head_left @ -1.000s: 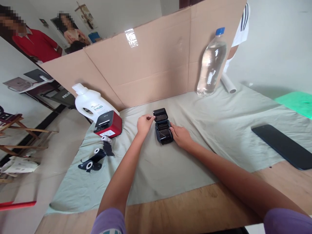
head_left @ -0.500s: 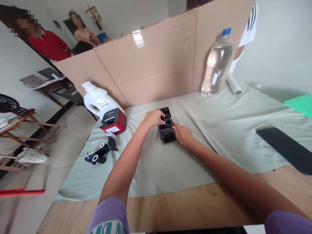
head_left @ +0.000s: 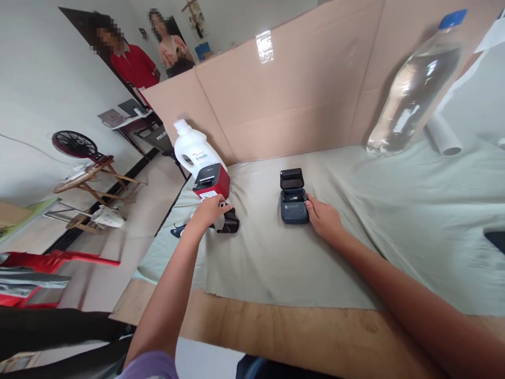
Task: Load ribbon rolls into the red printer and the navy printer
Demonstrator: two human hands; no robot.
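Observation:
A small dark label printer (head_left: 295, 210) rests on the cloth with its lid (head_left: 292, 179) raised and its bay in view. My right hand (head_left: 324, 217) grips the printer's right side, thumb near the top edge. Over at the left, my left hand (head_left: 211, 211) is closed on a black label roll (head_left: 229, 221), whose loose glossy strip hangs down to the right. Part of another dark roll (head_left: 177, 230) shows beside my left wrist, mostly covered by the hand and arm. Just behind my left hand stands a red and black box-shaped device (head_left: 215, 181).
A white jug (head_left: 197, 150) stands behind the red device. Cardboard (head_left: 292, 100) walls the table's back. A large water bottle (head_left: 416, 95) and a white tube (head_left: 444, 134) are at the right, with a dark phone (head_left: 496, 238) at the edge. Two people stand beyond the cardboard.
My left hand has moved left from the printer with the black roll, leaving the printer's bay without it. My right hand stays on the printer. The view has swung left.

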